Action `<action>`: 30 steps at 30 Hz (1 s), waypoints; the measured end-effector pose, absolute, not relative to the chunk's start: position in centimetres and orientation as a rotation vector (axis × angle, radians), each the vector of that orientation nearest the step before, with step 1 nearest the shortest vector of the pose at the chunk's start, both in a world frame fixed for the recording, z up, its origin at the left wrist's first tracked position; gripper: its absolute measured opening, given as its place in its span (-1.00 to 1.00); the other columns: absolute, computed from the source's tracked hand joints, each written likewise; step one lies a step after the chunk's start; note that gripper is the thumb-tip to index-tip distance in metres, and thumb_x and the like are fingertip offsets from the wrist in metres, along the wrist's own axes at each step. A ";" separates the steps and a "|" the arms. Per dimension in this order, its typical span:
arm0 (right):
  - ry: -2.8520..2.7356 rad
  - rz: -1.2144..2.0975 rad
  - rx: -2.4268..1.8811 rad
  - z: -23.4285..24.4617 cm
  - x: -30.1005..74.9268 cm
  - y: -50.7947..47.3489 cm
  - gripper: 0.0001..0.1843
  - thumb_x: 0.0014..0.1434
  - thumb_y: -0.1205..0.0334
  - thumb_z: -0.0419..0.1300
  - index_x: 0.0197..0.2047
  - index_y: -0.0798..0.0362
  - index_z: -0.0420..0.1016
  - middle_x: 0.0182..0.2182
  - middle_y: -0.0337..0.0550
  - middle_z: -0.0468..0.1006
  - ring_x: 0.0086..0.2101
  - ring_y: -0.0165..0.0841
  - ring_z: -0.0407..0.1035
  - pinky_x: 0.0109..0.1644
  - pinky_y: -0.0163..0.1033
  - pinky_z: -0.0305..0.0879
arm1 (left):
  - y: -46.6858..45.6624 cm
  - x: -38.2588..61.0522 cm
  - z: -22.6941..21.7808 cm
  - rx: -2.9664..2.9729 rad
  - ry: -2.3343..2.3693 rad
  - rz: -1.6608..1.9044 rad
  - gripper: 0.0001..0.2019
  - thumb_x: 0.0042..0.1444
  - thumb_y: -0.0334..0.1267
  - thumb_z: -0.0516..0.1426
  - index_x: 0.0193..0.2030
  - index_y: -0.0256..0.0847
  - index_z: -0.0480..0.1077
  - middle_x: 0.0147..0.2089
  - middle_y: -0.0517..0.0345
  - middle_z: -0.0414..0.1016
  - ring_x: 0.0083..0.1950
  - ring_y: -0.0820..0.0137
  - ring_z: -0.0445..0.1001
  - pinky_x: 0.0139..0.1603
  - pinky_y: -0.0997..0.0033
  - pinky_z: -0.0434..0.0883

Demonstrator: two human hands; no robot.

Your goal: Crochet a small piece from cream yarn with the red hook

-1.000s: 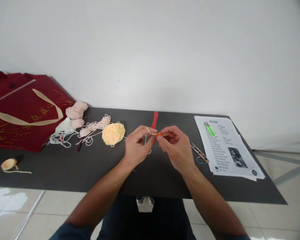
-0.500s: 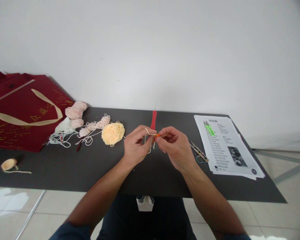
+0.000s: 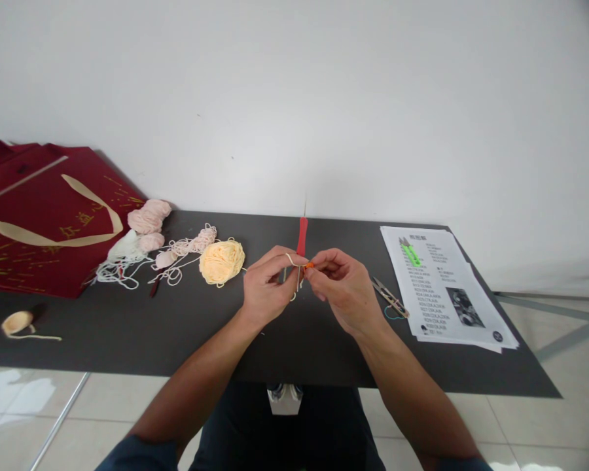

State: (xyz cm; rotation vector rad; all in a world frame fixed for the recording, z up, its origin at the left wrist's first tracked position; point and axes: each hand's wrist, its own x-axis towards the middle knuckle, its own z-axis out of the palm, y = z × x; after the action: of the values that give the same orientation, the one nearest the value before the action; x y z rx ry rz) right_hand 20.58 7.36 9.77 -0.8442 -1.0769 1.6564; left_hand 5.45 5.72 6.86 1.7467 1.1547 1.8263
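Note:
Cream yarn (image 3: pixel 293 261) is looped over the index finger of my left hand (image 3: pixel 267 284), and a short tail hangs below the fingers. Thumb and index of that hand pinch the yarn. My right hand (image 3: pixel 344 288) is closed at the fingertips on a small orange piece (image 3: pixel 309 265), right against the yarn. What the orange piece is cannot be made out. Just beyond both hands shows a red-handled tool (image 3: pixel 302 235) with a thin metal tip pointing to the wall; its near end is hidden by my fingers. A yellow yarn ball (image 3: pixel 222 261) sits left of my left hand.
Pink yarn (image 3: pixel 150 216) and white yarn (image 3: pixel 122 258) lie beside a dark red gift bag (image 3: pixel 53 216). A small cream crocheted piece (image 3: pixel 17 322) is far left. To the right are scissors or snips (image 3: pixel 391 297), printed sheets (image 3: pixel 436 314) and green-handled snips (image 3: pixel 411 254).
Both hands stay nearly in place, with the yarn and orange piece still between the fingertips. The yarn tail below the left fingers has shifted slightly.

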 end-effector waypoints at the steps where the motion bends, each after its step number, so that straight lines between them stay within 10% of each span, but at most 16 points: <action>1: -1.071 1.661 -0.848 9.8 20.6 7.4 -0.82 0.06 0.27 0.48 -0.31 0.03 0.56 -0.52 -0.35 0.56 -0.61 -0.58 0.20 -0.59 -0.39 0.06 | 5.7 5.5 6.8 1.748 1.156 1.825 -0.77 0.18 -0.53 0.25 -0.14 -0.11 0.63 -0.21 0.14 0.62 -0.25 0.47 0.57 -0.21 0.47 0.51; 30: -1.224 1.412 -1.037 9.5 20.4 7.5 -0.78 0.13 0.09 0.45 -0.19 0.00 0.65 -0.52 -0.30 0.57 -0.59 -0.48 0.31 -0.55 -0.33 0.20 | 5.9 5.4 6.4 1.879 1.360 1.755 -0.81 0.20 -0.46 0.24 -0.15 -0.11 0.62 -0.24 0.16 0.64 -0.23 0.44 0.59 -0.14 0.44 0.51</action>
State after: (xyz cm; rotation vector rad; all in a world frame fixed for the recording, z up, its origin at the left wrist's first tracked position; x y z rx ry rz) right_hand 20.38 7.50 9.53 -1.0371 -1.2236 1.4122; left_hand 5.42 5.92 6.39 1.8793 1.3602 1.7553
